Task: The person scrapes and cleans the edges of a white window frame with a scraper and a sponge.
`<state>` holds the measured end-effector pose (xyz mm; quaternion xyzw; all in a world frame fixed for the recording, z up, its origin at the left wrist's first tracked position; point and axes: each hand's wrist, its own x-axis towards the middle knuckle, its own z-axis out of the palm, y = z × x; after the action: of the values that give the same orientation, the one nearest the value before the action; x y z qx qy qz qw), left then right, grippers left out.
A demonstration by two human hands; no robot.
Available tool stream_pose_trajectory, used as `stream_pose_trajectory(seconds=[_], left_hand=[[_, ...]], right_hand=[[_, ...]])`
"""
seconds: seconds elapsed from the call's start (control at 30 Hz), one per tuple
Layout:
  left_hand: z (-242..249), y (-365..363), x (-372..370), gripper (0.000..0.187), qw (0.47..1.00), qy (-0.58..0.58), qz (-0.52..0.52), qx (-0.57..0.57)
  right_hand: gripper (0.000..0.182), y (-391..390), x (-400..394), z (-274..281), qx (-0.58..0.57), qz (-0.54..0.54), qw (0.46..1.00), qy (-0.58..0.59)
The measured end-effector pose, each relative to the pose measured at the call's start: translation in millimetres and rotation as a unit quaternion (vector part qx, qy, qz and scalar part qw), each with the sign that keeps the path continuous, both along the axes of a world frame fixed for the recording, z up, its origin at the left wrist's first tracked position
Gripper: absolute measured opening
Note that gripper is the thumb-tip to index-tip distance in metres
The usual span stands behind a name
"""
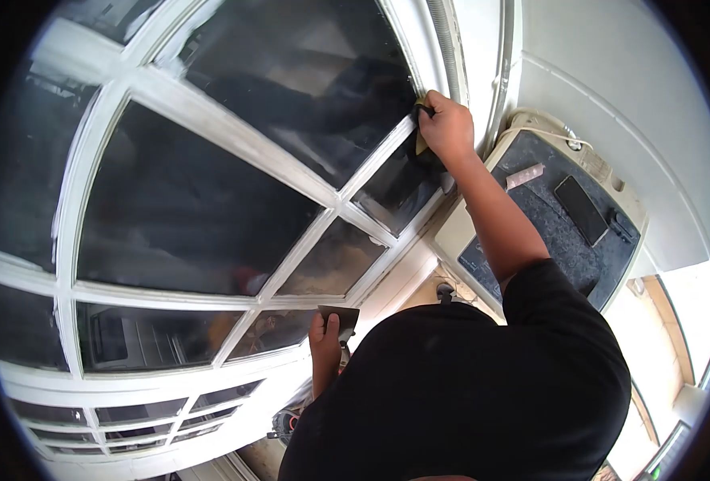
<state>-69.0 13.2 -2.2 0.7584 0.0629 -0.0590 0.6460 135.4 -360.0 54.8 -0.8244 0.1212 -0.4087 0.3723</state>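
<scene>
A white-framed window (pixel 203 120) with dark glass panes fills the left and middle of the head view. My right hand (pixel 449 127) is closed around a small black and yellow hand tool (pixel 421 143), held against the frame's right side by a crossbar. Its working end is hard to make out, so its exact kind cannot be told. Lower down, my left hand (pixel 324 343) grips a thin, dark, flat rectangular plate (pixel 340 318) between thumb and fingers, close to the lower panes. White paint or filler is smeared along some bars and glass edges.
Right of the window stands a beige unit with a dark top (pixel 523 208), bearing a phone (pixel 582 210) and a pale pink strip (pixel 524 175). A cable (pixel 547 135) crosses its back edge. Grey conduit (pixel 448 48) runs up the wall. A black and red object (pixel 285 425) sits low on the left.
</scene>
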Motion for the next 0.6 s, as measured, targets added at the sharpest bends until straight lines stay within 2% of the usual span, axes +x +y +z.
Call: stream_pose_trajectory(seconds=[0.07, 0.1, 0.2, 0.27, 0.33, 0.37, 0.47, 0.53, 0.6], left_hand=[[-5, 14, -20, 0.015, 1.000, 0.001, 0.026, 0.000], [9, 7, -32, 0.015, 0.999, -0.009, 0.041, -0.022], [-12, 39, -72, 0.015, 0.996, -0.020, 0.085, -0.030], [-15, 55, -103, 0.016, 0.994, -0.016, 0.104, -0.038], [-21, 70, -135, 0.018, 0.987, -0.030, 0.157, 0.001], [-22, 78, -153, 0.019, 0.989, 0.001, 0.148, -0.010], [-38, 94, -199, 0.018, 0.992, -0.001, 0.123, 0.006], [-48, 95, -224, 0.017, 0.992, 0.004, 0.124, -0.032], [-64, 97, -245, 0.016, 0.986, 0.010, 0.142, -0.082]], right_hand=[[0.012, 1, -2, 8, 0.013, -0.008, 0.998, 0.053], [0.013, 1, -4, 9, 0.006, -0.012, 0.998, 0.068], [0.017, -17, -8, 14, 0.021, -0.010, 0.993, 0.114], [0.020, -20, -31, 21, 0.060, 0.029, 0.992, 0.110], [0.022, -9, -61, 30, 0.064, 0.039, 0.990, 0.116], [0.021, -3, -79, 31, 0.069, 0.060, 0.991, 0.096], [0.020, 16, -126, 32, 0.081, 0.098, 0.989, 0.070], [0.022, 27, -150, 40, 0.110, 0.134, 0.982, 0.072], [0.020, 30, -169, 45, 0.065, 0.141, 0.985, 0.074]])
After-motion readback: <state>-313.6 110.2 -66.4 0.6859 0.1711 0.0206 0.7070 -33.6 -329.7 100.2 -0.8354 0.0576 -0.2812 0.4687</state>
